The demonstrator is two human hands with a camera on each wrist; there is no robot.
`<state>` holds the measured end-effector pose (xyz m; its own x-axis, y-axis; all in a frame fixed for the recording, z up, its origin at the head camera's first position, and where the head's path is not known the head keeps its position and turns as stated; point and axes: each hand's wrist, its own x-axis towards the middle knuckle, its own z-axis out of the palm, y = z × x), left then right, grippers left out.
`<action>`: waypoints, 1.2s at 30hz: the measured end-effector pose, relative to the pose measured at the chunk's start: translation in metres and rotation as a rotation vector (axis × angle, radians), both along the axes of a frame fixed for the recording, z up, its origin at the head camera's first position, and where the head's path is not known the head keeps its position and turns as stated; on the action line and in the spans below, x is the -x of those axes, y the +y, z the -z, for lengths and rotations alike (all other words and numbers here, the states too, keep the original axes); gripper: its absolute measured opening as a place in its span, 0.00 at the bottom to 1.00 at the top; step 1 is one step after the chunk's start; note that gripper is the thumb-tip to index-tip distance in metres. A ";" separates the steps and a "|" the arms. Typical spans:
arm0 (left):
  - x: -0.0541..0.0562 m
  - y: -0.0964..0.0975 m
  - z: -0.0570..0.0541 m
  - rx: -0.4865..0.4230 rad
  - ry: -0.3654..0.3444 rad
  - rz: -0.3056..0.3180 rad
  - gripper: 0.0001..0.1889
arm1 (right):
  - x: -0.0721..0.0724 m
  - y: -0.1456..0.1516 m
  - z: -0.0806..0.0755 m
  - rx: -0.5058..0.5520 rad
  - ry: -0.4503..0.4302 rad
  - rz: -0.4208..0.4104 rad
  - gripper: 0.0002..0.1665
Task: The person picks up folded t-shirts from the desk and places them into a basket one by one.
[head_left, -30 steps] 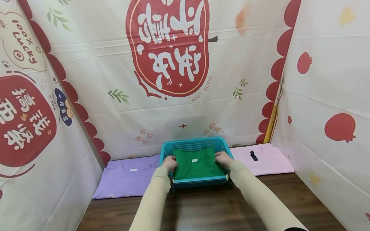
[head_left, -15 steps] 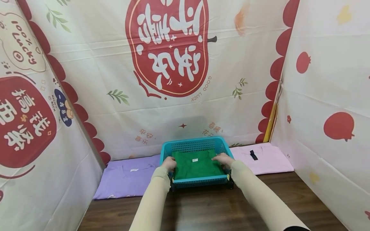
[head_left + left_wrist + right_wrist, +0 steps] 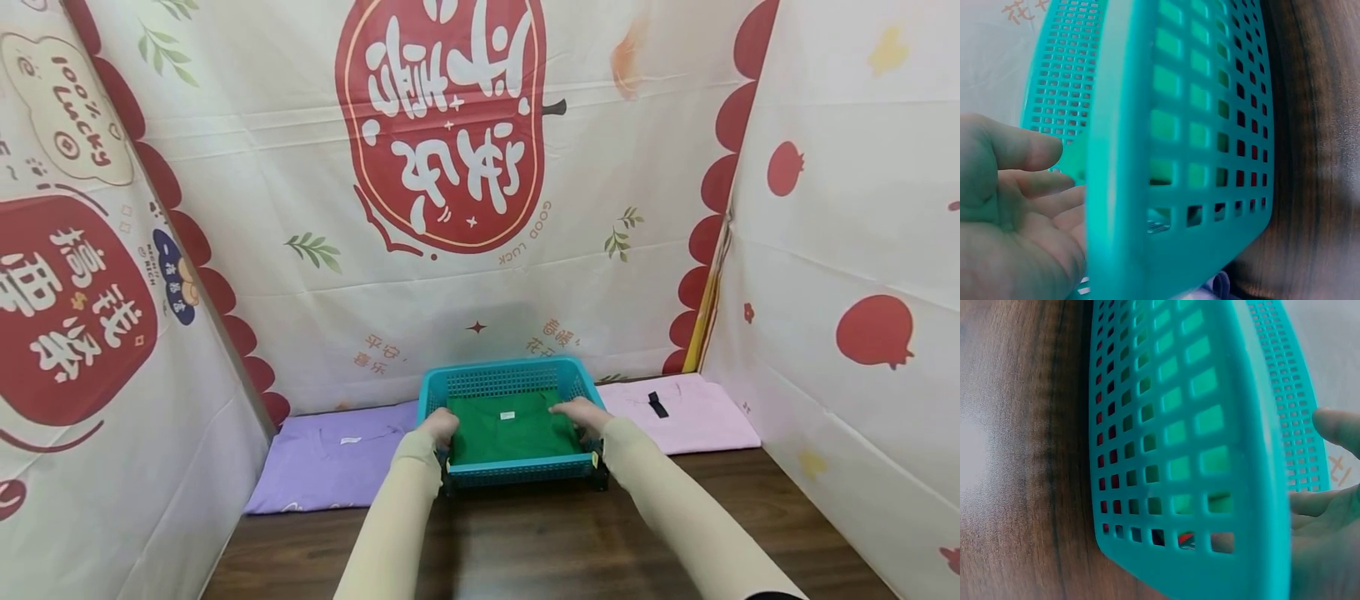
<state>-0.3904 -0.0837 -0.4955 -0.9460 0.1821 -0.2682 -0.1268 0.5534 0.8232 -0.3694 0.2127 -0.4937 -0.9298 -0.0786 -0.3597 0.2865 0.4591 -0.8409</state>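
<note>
A folded green shirt [image 3: 513,437] with a white neck label lies in a teal perforated basket [image 3: 517,468] against the back wall. My left hand [image 3: 441,425] reaches over the basket's left side, beside the shirt's left edge. In the left wrist view, its thumb and fingers [image 3: 1044,150] are apart and loosely extended behind the rim. At the opposite side, my right hand [image 3: 583,413] reaches in, fingertips right at the shirt's right edge. The right wrist view shows that thumb [image 3: 1338,428] held away from the fingers, which the rim partly hides.
A folded purple shirt [image 3: 337,467] lies on the brown wooden table [image 3: 517,542] left of the basket. A folded pink shirt [image 3: 697,417] with a dark label lies to its right. Printed fabric walls [image 3: 480,287] enclose the back and both sides.
My right hand has loosened from the green shirt's edge, its fingers parting. The left hand's fingers have eased too. The shirt's upper part has settled slightly lower in the basket.
</note>
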 end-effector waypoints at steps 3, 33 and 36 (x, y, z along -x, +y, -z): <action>0.000 -0.006 -0.005 -0.022 -0.017 -0.017 0.25 | 0.003 -0.003 -0.005 -0.002 0.011 -0.012 0.43; -0.062 -0.131 -0.055 0.044 0.614 -0.117 0.13 | -0.087 -0.212 -0.054 -0.096 0.978 -0.558 0.23; -0.069 -0.149 -0.040 0.084 0.656 -0.178 0.13 | -0.096 -0.229 -0.040 -0.139 0.947 -0.647 0.24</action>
<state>-0.3210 -0.2331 -0.4558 -0.9312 0.0123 0.3642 0.2884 0.6360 0.7158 -0.2731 -0.0162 -0.4533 -0.6319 -0.6530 0.4175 -0.7546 0.3953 -0.5237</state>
